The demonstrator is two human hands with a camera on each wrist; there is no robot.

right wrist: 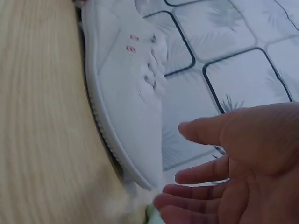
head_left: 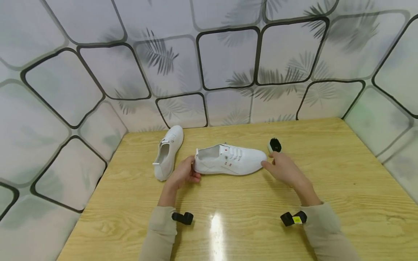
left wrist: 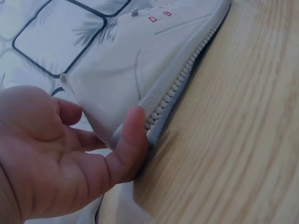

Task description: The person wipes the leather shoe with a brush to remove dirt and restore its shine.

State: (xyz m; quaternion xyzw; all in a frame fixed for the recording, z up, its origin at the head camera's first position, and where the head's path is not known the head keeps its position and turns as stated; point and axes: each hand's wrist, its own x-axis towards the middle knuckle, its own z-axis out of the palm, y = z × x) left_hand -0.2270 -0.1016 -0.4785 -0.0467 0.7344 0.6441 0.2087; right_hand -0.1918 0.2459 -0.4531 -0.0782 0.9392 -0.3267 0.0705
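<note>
A white lace-up shoe (head_left: 246,162) lies on the table with its toe to the right and small red letters on its side. My left hand (head_left: 183,172) grips it by the heel, and in the left wrist view the fingers (left wrist: 133,135) curl round the heel's sole edge. At the toe end is my right hand (head_left: 286,170); the right wrist view shows its fingers (right wrist: 194,175) loosely extended beside the toe, holding nothing. Just beyond that hand lies a small white brush (head_left: 275,145), black bristles upward. The matching white shoe (head_left: 169,159) stands left of the gripped one, toe toward the wall.
Both shoes and the brush are on a light wooden table (head_left: 248,224). A patterned wall covering (head_left: 228,58) rises along the table's back and sides. Each sleeve's cuff carries a black wrist camera, one on the left (head_left: 183,218) and one on the right (head_left: 293,219).
</note>
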